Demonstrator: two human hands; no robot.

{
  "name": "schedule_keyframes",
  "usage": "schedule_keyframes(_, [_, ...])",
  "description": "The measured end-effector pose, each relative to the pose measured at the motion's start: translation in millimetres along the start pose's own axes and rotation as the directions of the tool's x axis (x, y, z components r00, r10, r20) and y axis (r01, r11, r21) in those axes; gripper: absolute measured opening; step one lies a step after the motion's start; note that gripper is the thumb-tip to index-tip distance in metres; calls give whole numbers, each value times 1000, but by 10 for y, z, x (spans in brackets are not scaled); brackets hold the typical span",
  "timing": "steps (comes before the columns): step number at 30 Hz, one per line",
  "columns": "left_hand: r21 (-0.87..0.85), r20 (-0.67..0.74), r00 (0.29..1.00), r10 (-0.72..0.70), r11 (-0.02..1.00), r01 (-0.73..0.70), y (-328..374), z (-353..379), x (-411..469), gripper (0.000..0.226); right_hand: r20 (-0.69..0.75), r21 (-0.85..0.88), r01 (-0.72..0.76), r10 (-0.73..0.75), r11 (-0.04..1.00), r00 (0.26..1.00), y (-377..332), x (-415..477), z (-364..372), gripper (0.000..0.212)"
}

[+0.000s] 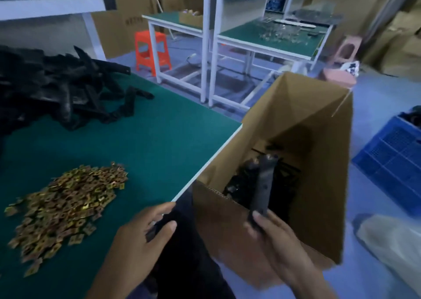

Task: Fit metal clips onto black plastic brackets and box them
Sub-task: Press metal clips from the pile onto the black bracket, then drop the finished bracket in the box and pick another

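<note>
My right hand [271, 232] grips the near end of a long black plastic bracket [264, 182], which reaches over the near rim into an open cardboard box [319, 152] standing on the floor beside the table. Several black brackets lie in the bottom of the box. My left hand [145, 228] is at the table's near right corner, its fingers curled round a small dark piece that I cannot make out. A heap of brass-coloured metal clips [66, 198] lies on the green table [159, 139]. At the far left lies a pile of black brackets [52, 86].
A blue plastic crate [394, 161] stands on the floor right of the box, and a pale bag [391, 241] lies nearer. Beyond the table are white-framed green workbenches [262, 36], an orange stool [151, 50] and stacked cartons.
</note>
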State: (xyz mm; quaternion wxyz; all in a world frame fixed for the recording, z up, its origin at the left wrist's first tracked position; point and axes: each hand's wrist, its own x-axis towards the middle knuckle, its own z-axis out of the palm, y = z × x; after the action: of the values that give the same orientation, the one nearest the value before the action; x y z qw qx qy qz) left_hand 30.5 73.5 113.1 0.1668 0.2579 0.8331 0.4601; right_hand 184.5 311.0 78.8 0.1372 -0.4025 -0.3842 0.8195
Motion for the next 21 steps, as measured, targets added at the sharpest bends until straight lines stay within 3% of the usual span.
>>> schedule_keyframes(3, [-46, 12, 995, -95, 994, 95, -48, -40, -65, 28, -128, 113, 4, 11, 994, 992, -218, 240, -123, 52])
schedule_keyframes(6, [-90, -31, 986, -167, 982, 163, -107, -166, -141, 33, -158, 105, 33, -16, 994, 987, -139, 361, -51, 47])
schedule_keyframes(9, [-98, -93, 968, -233, 970, 224, -240, -396, -269, 35, -32, -130, 84, -89, 988, 996, 72, 325, 295, 23])
schedule_keyframes(12, [-84, -292, 912, -289, 957, 277, -430, -787, -487, 28, 177, -312, 197, -147, 929, 973, 332, 291, 791, 14])
schedule_keyframes(15, [-55, -543, 780, -312, 940, 338, -684, -1267, -686, 20, 487, -450, 457, -219, 767, 846, 613, 247, 1356, 25])
schedule_keyframes(18, [-2, -753, 599, -272, 912, 411, -904, -1683, -801, 19, 692, -491, 674, -222, 552, 687, 772, 235, 1847, 23])
schedule_keyframes(21, [17, -836, 485, -256, 872, 489, -1134, -1957, -858, 22, 805, -495, 839, -245, 226, 540, 932, 275, 2173, 14])
